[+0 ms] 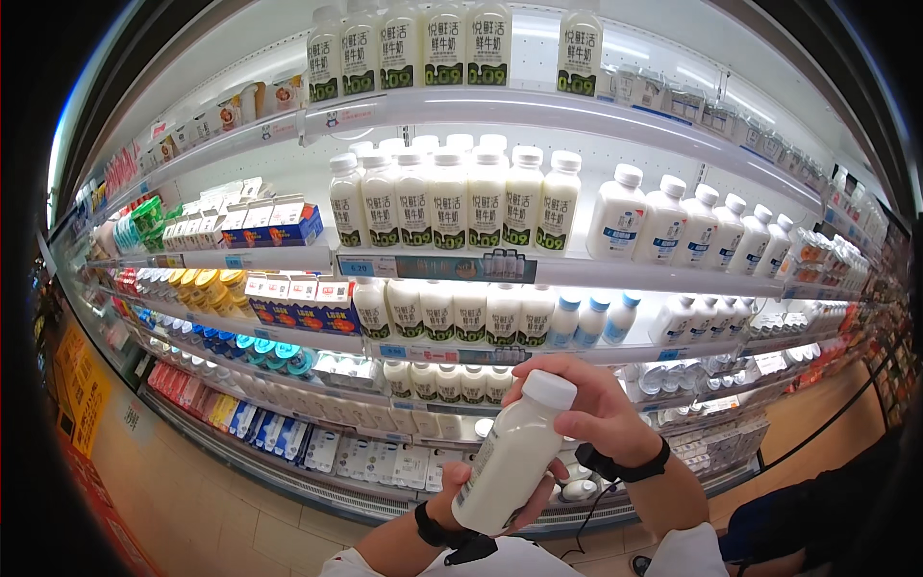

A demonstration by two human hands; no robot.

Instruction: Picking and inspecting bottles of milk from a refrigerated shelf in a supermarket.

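Observation:
A white plastic milk bottle (513, 461) with a white screw cap (549, 389) is tilted in front of me, its top leaning right. My left hand (456, 482) wraps the lower body, thumb on the near side and fingertips showing at the right edge. My right hand (606, 407) curves around the cap and neck, its thumb at the neck's right side and its fingers reaching behind the cap. The cap sits on the bottle. Most of the label faces left and is turned away. Beyond the bottle, similar milk bottles (451, 205) line a refrigerated shelf.
Square-shouldered white bottles (616, 213) fill the shelf's right part. Blue-capped bottles (593, 317) stand one shelf lower. Blue-and-white cartons (303, 306) sit to the left. A price rail (436, 268) fronts the shelf. At lower right, dark clothing (807, 505) of another person is near my arm.

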